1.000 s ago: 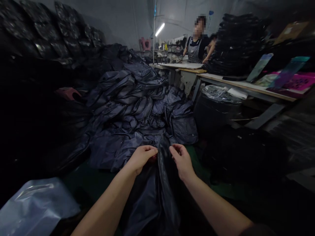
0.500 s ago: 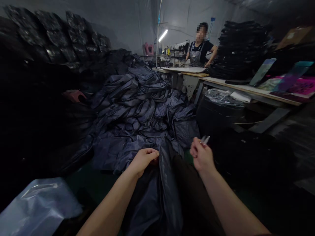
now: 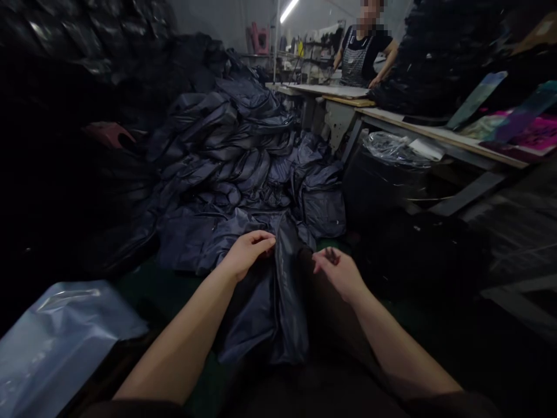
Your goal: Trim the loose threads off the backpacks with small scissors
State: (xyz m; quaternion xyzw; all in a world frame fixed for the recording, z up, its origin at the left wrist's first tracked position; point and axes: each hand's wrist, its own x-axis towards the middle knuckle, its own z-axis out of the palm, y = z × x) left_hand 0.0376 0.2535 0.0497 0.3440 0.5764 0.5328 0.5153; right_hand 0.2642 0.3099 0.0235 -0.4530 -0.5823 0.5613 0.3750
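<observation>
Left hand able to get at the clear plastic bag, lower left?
Probably yes: the left hand rests on the navy fabric, and nothing visible blocks the way to the clear plastic bag.

Garment sewing workshop, heaped navy nylon pieces (image 3: pixel 226 162), long worktables (image 3: pixel 435 134), aproned co-worker (image 3: pixel 357 64)
</observation>
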